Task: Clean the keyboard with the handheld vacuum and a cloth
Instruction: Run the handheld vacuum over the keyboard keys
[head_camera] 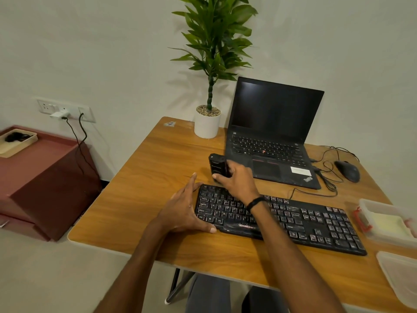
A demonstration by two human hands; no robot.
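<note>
Wooden bench (pixel 146 177) by the wall: right hand (pixel 239 181) fingers grasping the vacuum (pixel 216 166) behind the keyboard (pixel 304 220); left hand (pixel 185 211), fingers released, touches its left end.

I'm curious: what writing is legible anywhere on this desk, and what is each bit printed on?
"ThinkPad": near corner of the laptop palm rest.
"Ctrl", "Alt": bottom-left keys of the keyboard.
Too blurred or small to read: the other key legends, the keyboard's front logo, the label on the handheld vacuum, the laptop's white sticker, and the corner sticker on the table.
</note>
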